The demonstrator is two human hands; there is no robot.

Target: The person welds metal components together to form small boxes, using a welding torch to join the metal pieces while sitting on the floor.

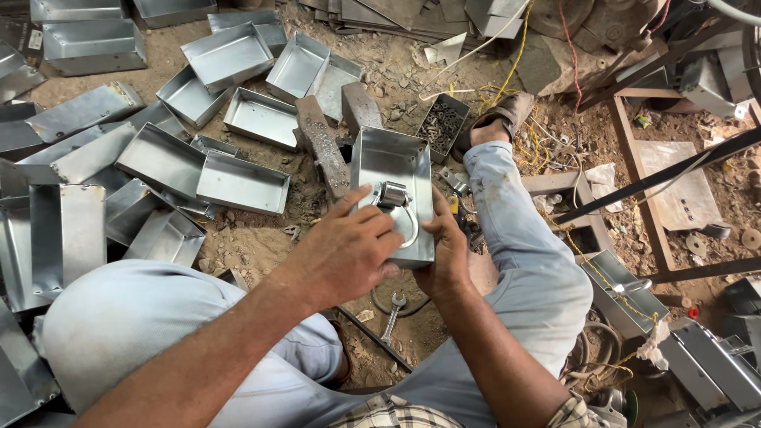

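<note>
Head view, looking down at a seated person on a dirt floor (261, 246). The shallow rectangular tray of shiny grey sheet metal (394, 170) is held at frame centre, open side up, its far end pointing to 12 o'clock. Inside its near end lies a curved metal handle piece with a small cylindrical roller (392, 194). The left hand (345, 250) covers the tray's near left corner, thumb stretched toward the roller; its grip is closed on the tray's edge. The right hand (448, 254) clasps the tray's near right side, grip closed around the wall. At 9 to 11 o'clock, a scattered heap of similar empty sheet-metal trays (230, 55) lies on the floor, some upright, some overturned. At 1 o'clock of the held tray, a small dark rectangular box (441, 124) holds many small metal fasteners. At 6 o'clock, between the knees, a steel open-ended spanner (393, 311) rests on the floor.
</note>
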